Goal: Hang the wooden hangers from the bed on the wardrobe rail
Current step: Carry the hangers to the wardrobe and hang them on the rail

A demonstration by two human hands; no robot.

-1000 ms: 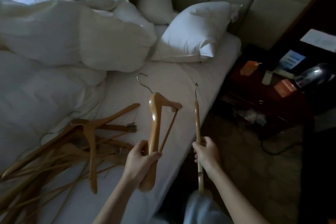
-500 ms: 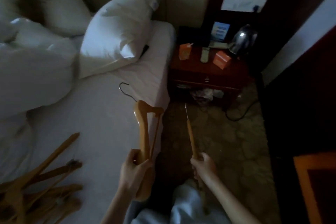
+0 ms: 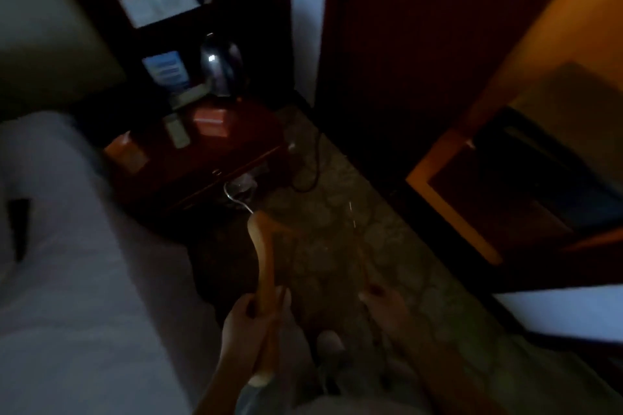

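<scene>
The person is standing in the dim gap between the bed and the dark wardrobe, carrying one wooden hanger in each hand. The left hand is wrapping fully round the arm of the left hanger, its metal hook pointing up toward the nightstand. The right hand is closing on the second hanger, which is showing only as a thin blurred line, edge on. Neither hanger is on a rail; no rail is showing at all. So, as I judge it, this pair is merely being carried, with the hanging itself not yet done. How many are waiting on the bed, I cannot tell.
</scene>
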